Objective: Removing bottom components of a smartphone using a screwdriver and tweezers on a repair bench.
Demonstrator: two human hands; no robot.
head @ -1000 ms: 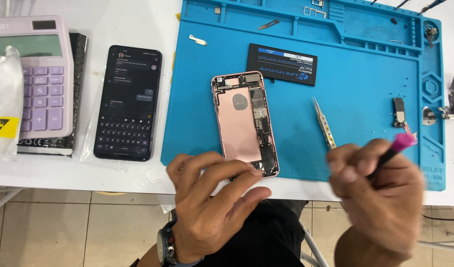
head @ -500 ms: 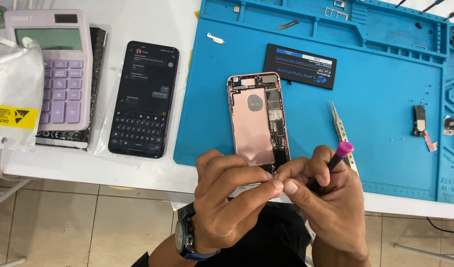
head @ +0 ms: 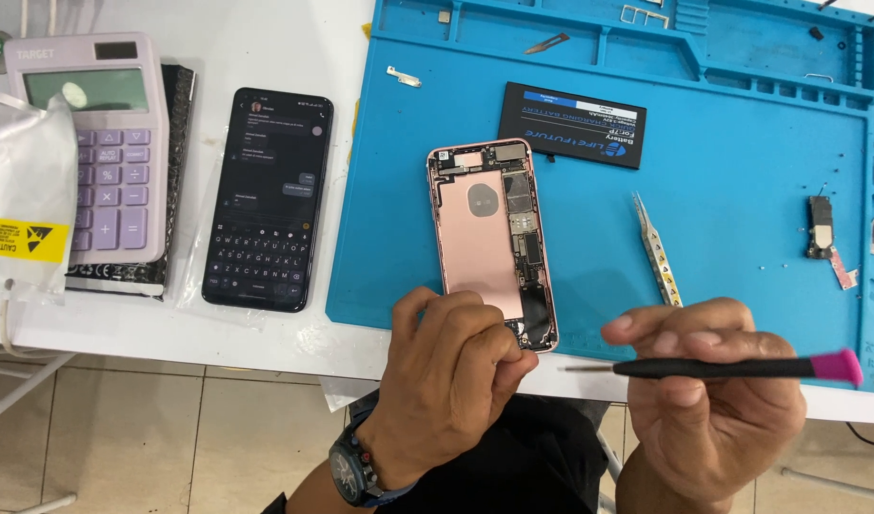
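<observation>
Currently the left hand [head: 451, 376] pinches the bottom end of the opened rose-gold phone [head: 494, 243], grip narrow with fingertips closed at its lower edge; whether something tiny sits between them I cannot tell. Right hand [head: 708, 405] has its grip closed on a black screwdriver with a pink cap [head: 723, 366], held level with the tip pointing left, just beside the phone's bottom corner but not touching. Phone lies face down on the blue repair mat [head: 742, 143] on the white surface [head: 266, 48], black battery [head: 572, 125] above it, tweezers [head: 656, 249] to its right, dark smartphone [head: 266, 200] and lilac calculator [head: 99, 143] off the mat to the left.
</observation>
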